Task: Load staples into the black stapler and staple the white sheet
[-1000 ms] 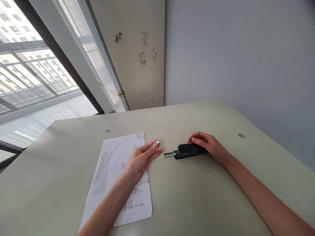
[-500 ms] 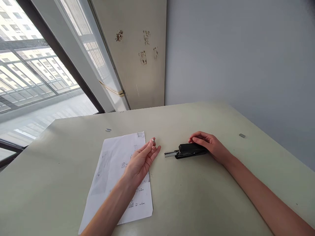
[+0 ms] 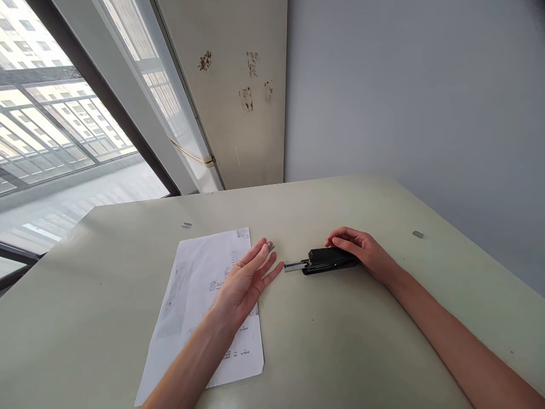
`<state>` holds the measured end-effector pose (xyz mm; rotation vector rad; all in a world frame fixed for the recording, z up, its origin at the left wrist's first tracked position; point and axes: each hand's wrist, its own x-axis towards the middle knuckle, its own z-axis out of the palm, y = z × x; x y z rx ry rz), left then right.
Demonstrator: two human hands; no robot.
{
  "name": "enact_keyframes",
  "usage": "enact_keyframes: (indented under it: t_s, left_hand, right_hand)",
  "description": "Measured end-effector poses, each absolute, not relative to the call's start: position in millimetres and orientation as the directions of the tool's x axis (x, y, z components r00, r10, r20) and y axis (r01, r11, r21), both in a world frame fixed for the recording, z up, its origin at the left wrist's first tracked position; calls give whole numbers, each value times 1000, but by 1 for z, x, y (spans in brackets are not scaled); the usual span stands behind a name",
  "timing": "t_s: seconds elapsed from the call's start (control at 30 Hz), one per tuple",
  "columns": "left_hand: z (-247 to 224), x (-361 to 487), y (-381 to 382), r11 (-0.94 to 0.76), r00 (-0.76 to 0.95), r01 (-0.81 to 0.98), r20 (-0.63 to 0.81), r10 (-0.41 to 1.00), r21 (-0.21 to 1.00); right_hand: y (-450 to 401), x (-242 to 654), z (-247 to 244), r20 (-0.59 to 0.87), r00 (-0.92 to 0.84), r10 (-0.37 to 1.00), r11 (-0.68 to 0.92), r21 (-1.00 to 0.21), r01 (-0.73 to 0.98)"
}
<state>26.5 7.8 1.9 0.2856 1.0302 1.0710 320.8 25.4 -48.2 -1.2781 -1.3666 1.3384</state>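
Grey-blue wall (image 3: 404,91) stands behind and to the right of a pale green table (image 3: 340,346), with a beige panel (image 3: 230,136) bearing brown worn patches at the centre and a window (image 3: 55,119) on the left. Black stapler (image 3: 330,261) lies on the table right of centre, its metal tray (image 3: 295,266) jutting from the end that faces left. Right hand (image 3: 365,253) is curled over the rear end of the stapler, grasping it against the table. Left hand (image 3: 240,284) pinches a small grey metal piece (image 3: 271,247) between thumb and forefinger, the other fingers spread; the little finger is right beside the tip of the tray (contact there cannot be told). Beneath the left hand and forearm, a white sheet of paper (image 3: 191,295) with printed text lies flat, slightly askew, left of the stapler. Two thin grey strips (image 3: 186,225) are noted beyond the paper's far edge, near its left corner. One flat grey chip (image 3: 418,234) lies apart, beyond the right hand, towards the table's right edge.
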Motion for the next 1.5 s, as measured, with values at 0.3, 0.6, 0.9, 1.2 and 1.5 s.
enact_keyframes:
  t_s: [0.3, 0.6, 0.9, 1.2, 1.5]
  left_hand:
    - [-1, 24, 5, 448, 85, -484, -469, 879, 752]
    - [-8, 22, 4, 447, 187, -502, -412, 892, 740]
    - [-10, 23, 0, 345, 179, -216, -310, 934, 913]
    - [-2, 26, -1, 194, 115, 27, -196, 974, 981]
    - [5, 34, -5, 326, 196, -58, -309, 930, 944]
  right_hand:
    - [27, 322, -50, -84, -159, 984, -66, -991, 115]
    - [26, 321, -48, -88, -149, 985, -66, -988, 142]
    - [25, 320, -47, -86, -149, 985, -65, -988, 142]
    - [25, 320, -45, -67, -153, 986, -35, -979, 202]
    - [-4, 280, -33, 589, -249, 768, 609, -552, 570]
